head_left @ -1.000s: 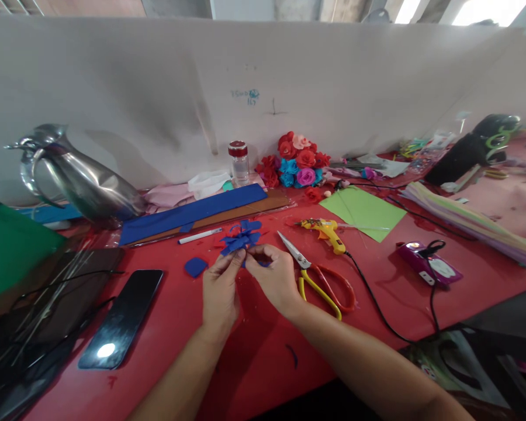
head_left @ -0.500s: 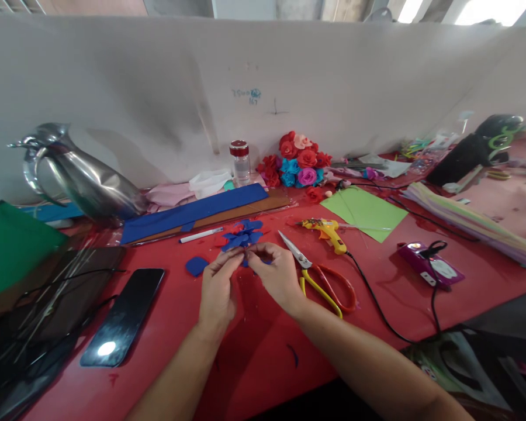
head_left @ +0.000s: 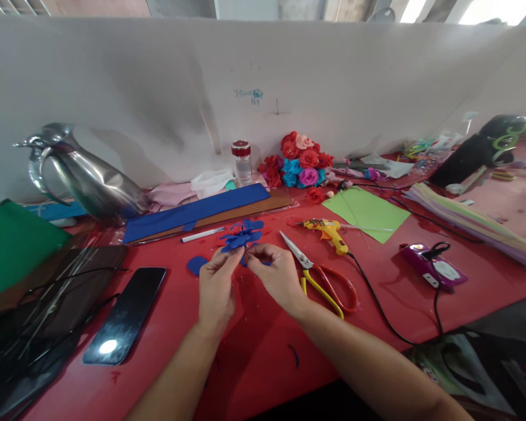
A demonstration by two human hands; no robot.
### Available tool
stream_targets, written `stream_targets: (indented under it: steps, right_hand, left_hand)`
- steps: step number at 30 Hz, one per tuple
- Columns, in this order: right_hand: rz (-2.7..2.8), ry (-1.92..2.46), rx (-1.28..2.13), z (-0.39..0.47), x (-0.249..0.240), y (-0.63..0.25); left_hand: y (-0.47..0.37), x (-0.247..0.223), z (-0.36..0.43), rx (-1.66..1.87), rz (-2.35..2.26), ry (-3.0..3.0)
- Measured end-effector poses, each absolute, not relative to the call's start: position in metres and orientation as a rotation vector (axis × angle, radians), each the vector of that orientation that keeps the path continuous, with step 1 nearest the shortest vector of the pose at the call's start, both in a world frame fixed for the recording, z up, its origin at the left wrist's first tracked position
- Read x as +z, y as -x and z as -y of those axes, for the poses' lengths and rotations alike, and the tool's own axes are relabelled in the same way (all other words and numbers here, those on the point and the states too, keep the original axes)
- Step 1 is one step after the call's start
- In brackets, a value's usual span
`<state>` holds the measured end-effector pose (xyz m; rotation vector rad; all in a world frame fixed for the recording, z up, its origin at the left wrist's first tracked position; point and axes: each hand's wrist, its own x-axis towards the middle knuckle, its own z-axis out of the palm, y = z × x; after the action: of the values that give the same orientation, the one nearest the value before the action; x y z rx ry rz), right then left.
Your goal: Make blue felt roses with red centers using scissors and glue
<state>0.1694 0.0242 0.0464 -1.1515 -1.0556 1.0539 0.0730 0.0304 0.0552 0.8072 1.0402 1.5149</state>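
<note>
In the middle of the red table, my left hand (head_left: 219, 275) is closed in a pinch, thumb forward, on a small blue petal-like piece (head_left: 244, 258). The fingertips of my right hand (head_left: 274, 272) pinch the same piece from the other side, partly hiding it. Just beyond the fingers is a cluster of blue petals (head_left: 244, 233); I cannot tell whether it joins the held piece. One loose blue petal (head_left: 197, 265) lies left of my left hand. Scissors (head_left: 307, 263) with red and yellow handles lie right of my right hand.
A yellow glue gun (head_left: 331, 231) lies beyond the scissors, its cord running to a purple power strip (head_left: 433, 266). Leftward are a phone (head_left: 127, 316), a white pen (head_left: 202, 235) and a steel jug (head_left: 92, 175). Behind stand a red-lidded jar (head_left: 242, 166) and paper flowers (head_left: 304, 161).
My fingertips have shifted slightly around the blue piece, the right ones opening a small gap from the left. The view has turned a little; the things on the table lie as before.
</note>
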Motion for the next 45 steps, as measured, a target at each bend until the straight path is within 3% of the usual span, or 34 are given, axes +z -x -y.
stream_targets:
  steps: [45]
  right_hand:
    - [1.159,1.178,0.933,-0.0205,0.0443,-0.1656]
  left_hand:
    - [-0.0690,0.0506,-0.0376,1.330,-0.938,-0.451]
